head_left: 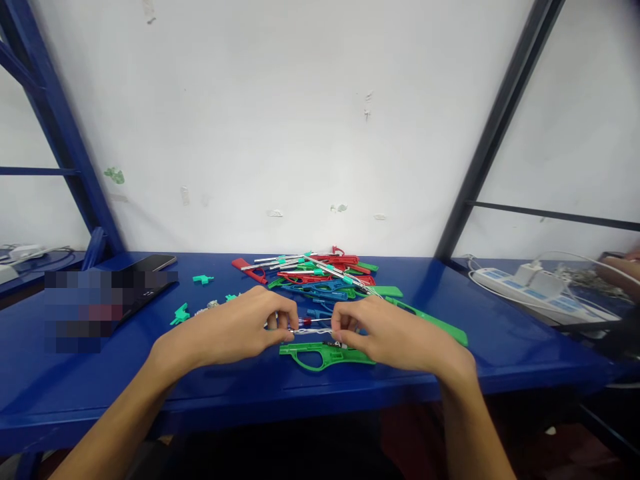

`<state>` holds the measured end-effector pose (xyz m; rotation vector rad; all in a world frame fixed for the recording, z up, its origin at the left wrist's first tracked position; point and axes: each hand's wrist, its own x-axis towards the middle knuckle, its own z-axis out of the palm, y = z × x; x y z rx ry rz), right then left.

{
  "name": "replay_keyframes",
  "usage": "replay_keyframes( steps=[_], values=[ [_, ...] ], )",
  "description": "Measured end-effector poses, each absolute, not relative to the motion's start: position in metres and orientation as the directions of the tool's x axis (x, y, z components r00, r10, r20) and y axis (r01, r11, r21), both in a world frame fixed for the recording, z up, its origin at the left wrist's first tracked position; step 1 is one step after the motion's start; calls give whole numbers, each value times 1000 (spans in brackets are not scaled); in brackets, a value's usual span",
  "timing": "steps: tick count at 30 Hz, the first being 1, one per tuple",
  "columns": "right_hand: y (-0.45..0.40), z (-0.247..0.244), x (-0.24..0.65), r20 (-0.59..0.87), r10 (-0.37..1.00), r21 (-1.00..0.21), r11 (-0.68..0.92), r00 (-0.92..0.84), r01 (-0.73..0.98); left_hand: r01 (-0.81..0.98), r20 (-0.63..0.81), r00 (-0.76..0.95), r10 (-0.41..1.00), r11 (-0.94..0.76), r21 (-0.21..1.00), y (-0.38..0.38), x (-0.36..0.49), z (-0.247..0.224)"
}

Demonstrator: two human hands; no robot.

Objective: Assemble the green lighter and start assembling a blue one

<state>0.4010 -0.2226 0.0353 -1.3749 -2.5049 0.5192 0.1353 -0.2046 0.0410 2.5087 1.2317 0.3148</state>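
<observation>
Stretched between my two hands is a thin twisted white wire (316, 331). My left hand (240, 323) is closed, pinching its left end between thumb and fingertips. My right hand (387, 328) pinches the right end; its curled fingers hide where the wire stops. Just below lies a green plastic casing (325, 357), shaped like a long-nosed lighter's shell with a finger loop. A small black part sits on it by my right thumb. Behind the wire, a tool with a thin metal shaft and red collar (305, 321) shows partly.
Red, blue and green casings with metal rods (320, 270) are heaped at the back of the blue table (225, 387). Small teal parts (181, 313) lie left, near a dark phone (150, 273). A white power strip (530, 290) stands right; another person's hand (620, 270) is beyond.
</observation>
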Motion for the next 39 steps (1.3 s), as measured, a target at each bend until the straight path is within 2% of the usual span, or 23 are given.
replay_keyframes(
  steps=[24, 30, 39],
  values=[
    [-213, 32, 395, -52, 822, -445, 490, -567, 750, 738, -94, 644, 759, -585, 337, -203, 140, 32],
    [-212, 32, 395, -93, 827, -445, 463, -554, 766, 755, -90, 624, 776, -570, 324, -204, 140, 28],
    [-215, 32, 394, -60, 836, -431, 471, -545, 770, 758, -61, 600, 797, -543, 362, -196, 131, 14]
  ],
)
